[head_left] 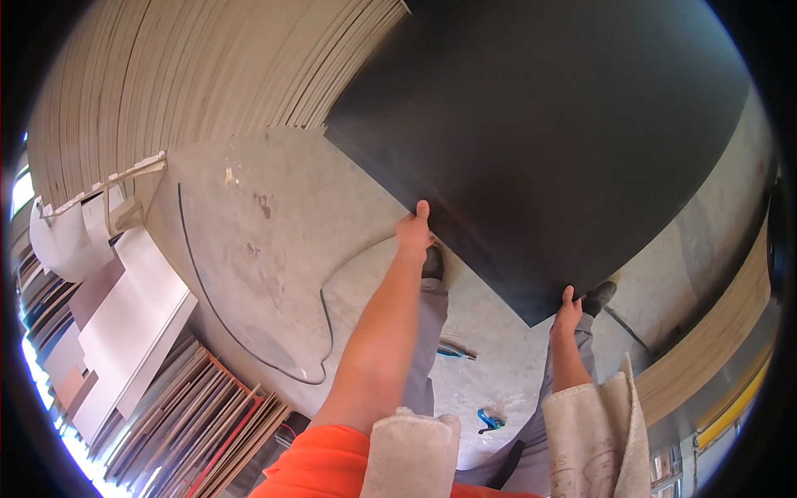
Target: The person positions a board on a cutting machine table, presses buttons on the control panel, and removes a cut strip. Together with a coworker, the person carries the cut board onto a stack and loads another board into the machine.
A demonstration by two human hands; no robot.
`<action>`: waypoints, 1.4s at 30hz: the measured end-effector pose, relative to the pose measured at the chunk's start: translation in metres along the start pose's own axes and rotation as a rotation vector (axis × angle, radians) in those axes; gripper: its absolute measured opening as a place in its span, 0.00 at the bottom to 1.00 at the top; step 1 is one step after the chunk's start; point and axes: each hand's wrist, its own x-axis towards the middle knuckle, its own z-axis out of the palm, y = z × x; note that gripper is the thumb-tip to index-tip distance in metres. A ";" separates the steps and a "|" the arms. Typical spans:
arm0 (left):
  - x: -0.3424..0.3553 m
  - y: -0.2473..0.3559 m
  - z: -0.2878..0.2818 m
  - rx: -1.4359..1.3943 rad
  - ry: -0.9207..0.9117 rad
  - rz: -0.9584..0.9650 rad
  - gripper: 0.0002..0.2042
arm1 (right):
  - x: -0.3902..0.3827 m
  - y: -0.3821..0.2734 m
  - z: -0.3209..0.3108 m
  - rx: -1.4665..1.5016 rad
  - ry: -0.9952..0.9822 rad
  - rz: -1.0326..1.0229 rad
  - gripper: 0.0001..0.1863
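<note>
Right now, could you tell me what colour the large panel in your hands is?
The panel is plain matte black, seen in the head view.

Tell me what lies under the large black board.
Under the large black board, both hands, left hand and right hand, grip its lower edge; beneath are dark shoes on the grey concrete floor. The floor farther back is covered.

Panel workshop/warehouse, stacked boards (191, 75), sheet offcuts (133, 332) on racks, dusty concrete floor (274, 249)
</note>
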 end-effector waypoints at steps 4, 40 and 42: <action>0.003 -0.007 0.000 0.065 -0.035 0.004 0.34 | 0.006 0.011 -0.014 0.060 -0.006 0.032 0.29; 0.038 0.031 -0.004 -0.572 0.071 0.110 0.18 | 0.001 -0.014 0.005 0.321 0.060 0.263 0.24; 0.032 0.035 -0.003 -0.537 0.009 0.184 0.19 | 0.000 -0.014 0.001 0.325 0.040 0.260 0.22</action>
